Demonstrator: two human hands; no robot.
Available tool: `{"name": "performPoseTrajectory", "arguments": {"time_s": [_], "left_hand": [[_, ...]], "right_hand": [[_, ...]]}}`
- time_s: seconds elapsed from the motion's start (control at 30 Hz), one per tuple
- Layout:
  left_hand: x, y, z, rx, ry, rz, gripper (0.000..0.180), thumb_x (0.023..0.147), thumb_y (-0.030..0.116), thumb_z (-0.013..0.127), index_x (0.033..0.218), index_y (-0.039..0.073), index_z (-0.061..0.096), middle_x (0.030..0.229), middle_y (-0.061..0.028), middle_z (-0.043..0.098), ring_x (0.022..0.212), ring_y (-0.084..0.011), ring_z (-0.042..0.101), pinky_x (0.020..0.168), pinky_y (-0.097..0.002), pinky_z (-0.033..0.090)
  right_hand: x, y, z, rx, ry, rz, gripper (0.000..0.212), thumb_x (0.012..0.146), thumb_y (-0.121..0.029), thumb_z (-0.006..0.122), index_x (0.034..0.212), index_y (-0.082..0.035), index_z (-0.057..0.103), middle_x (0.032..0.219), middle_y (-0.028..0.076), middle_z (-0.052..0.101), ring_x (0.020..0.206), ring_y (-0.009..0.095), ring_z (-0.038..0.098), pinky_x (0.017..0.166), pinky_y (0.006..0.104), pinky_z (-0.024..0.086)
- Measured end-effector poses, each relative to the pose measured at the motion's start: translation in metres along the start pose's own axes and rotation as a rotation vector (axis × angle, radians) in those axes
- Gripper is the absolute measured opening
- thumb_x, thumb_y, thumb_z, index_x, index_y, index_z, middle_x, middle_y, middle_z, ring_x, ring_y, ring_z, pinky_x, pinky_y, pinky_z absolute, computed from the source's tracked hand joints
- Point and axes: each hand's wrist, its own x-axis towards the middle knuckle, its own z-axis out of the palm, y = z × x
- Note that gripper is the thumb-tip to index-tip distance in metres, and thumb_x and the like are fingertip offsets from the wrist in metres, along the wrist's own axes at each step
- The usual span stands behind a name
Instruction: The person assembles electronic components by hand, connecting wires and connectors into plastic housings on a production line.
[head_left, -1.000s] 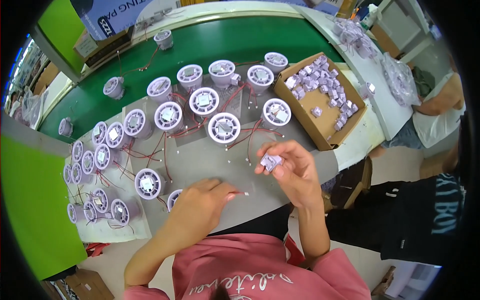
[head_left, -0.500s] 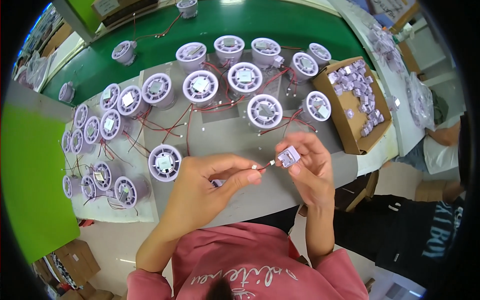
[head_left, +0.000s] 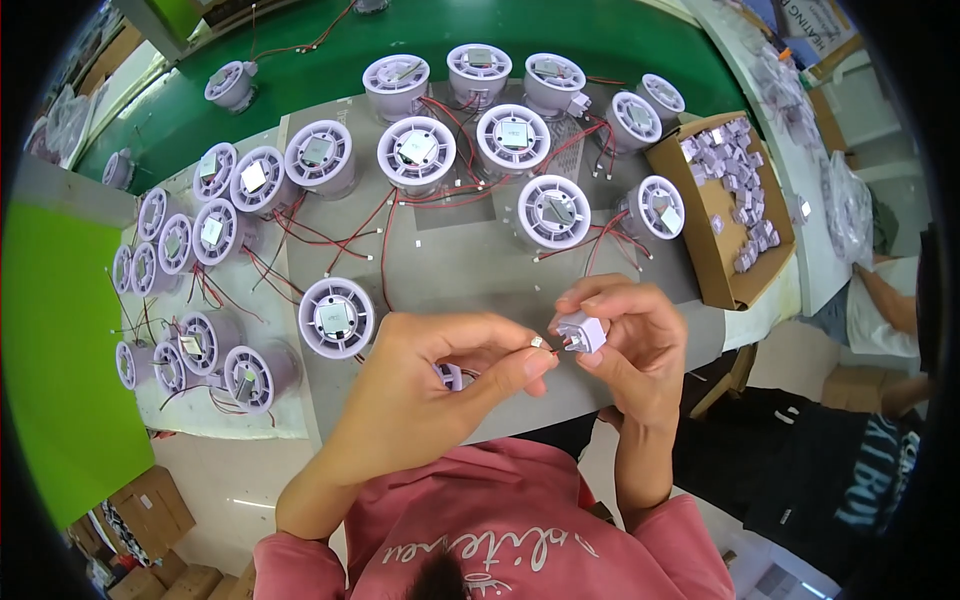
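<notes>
The head view shows both hands raised close to the chest above the near edge of the grey table [head_left: 480, 270]: the right hand [head_left: 630, 345] clamps a small white plastic connector block [head_left: 582, 330] while the left hand [head_left: 440, 385] pinches a metal wire terminal [head_left: 537, 342] at its face, held close for fine alignment. Just beyond, a round white fan unit [head_left: 336, 317] sits within reach, more ranked behind, and a cardboard box of blocks [head_left: 725, 200] stands at the right.

An assembly workshop: rows of identical white round fan units [head_left: 416, 153] with wires crowd the workbench [head_left: 470, 270].
</notes>
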Motion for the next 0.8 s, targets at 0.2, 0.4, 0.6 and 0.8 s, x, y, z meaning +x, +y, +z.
{"name": "performPoseTrajectory", "arguments": {"time_s": [0.2,0.4,0.6,0.8], "left_hand": [[0.0,0.003,-0.001,0.039,-0.003,-0.036,0.014,0.093,0.008,0.07,0.096,-0.006,0.071,0.082,-0.0067,0.072,0.076,-0.0075,0.067,0.069,-0.0224,0.053],[0.0,0.004,0.004,0.02,0.062,-0.015,0.011,0.091,0.006,0.071,0.091,-0.005,0.074,0.079,-0.0096,0.073,0.073,-0.0137,0.071,0.068,-0.0258,0.056],[0.003,0.003,0.003,0.011,0.041,-0.019,0.01,0.091,0.004,0.07,0.092,-0.006,0.073,0.08,-0.0098,0.073,0.073,-0.0141,0.07,0.069,-0.0266,0.056],[0.007,-0.001,-0.001,-0.171,-0.017,-0.124,0.011,0.092,0.002,0.067,0.094,-0.007,0.072,0.081,-0.0104,0.072,0.075,-0.0151,0.07,0.072,-0.0273,0.055]], "right_hand": [[0.003,-0.006,0.003,-0.166,0.008,-0.057,0.034,0.084,0.014,0.067,0.117,0.008,0.063,0.12,0.025,0.062,0.111,0.029,0.063,0.09,0.0377,0.053],[0.004,-0.016,0.002,-0.257,0.02,0.065,0.034,0.084,0.011,0.069,0.118,0.008,0.064,0.12,0.023,0.063,0.107,0.024,0.063,0.088,0.0349,0.053],[0.004,-0.013,0.001,-0.144,0.031,0.017,0.033,0.084,0.012,0.068,0.116,0.009,0.062,0.119,0.024,0.063,0.106,0.025,0.064,0.09,0.0375,0.054],[0.007,-0.007,0.007,-0.165,0.038,-0.099,0.03,0.083,0.015,0.066,0.112,0.009,0.062,0.117,0.026,0.063,0.105,0.029,0.066,0.09,0.0399,0.055]]}}
